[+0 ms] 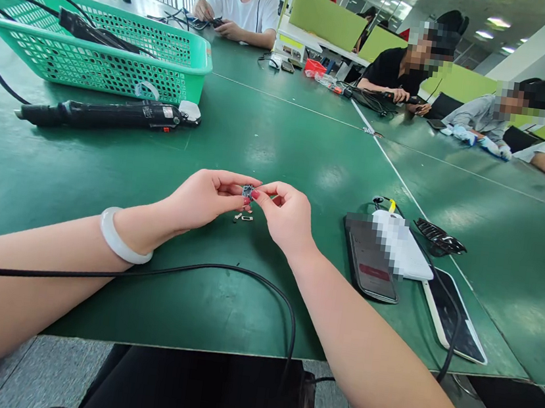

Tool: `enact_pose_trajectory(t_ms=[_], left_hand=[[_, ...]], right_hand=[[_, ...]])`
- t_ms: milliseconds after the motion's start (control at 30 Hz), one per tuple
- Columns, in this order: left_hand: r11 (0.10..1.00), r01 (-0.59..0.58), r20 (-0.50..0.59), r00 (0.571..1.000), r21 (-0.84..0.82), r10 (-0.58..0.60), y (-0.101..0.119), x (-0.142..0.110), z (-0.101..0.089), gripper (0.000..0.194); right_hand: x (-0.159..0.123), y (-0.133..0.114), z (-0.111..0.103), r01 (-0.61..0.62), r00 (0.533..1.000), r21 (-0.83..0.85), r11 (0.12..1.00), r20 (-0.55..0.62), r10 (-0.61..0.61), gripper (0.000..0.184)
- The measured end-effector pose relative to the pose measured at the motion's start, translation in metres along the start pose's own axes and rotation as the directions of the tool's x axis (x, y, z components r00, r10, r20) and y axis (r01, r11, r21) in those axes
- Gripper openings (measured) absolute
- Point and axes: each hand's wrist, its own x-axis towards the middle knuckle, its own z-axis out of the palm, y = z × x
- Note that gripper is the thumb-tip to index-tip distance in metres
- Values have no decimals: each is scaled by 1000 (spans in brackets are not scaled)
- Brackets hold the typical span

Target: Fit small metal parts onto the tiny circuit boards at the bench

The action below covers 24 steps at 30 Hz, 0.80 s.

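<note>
Between my two hands is a small dark electronic part (247,191), which looks like a little circuit board; its exact kind is too small to tell. My left hand (206,199) pinches it between thumb and fingers from the left. From the right, my right hand (287,216) has thumb and forefinger closed at the part's edge. Just below the fingertips, a few tiny metal pieces (247,218) lie on the green table (220,310). A white bangle (122,238) circles my left wrist.
A black electric screwdriver (109,114) lies before a green basket (120,69) holding cables and another black tool. To the right are a dark phone (370,259), a white device (401,246) and a white-edged phone (457,316). A black cable (169,272) crosses my left forearm. Several people sit farther off.
</note>
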Motion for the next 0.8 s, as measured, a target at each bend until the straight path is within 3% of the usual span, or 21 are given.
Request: enact_pose_trajectory(t_ms=[100,300,600,800], left_hand=[[992,36,-34,999,-123,-40,-4,2,-1,41],[937,127,-143,973,-326,-182,-9,8,0,25],[944,138,-130,974,-299,-184,-14,11,0,14],[954,137,-115,978,-265,-172,-14,9,-1,16]], right_hand=[[3,5,-3,-2,1000,-53,999,22,3,17],[6,18,-4,112,984,-347,931,168,-56,10],[2,10,3,274,931,-448,851,344,-118,11],[1,8,3,299,919,-427,853,370,-137,12]])
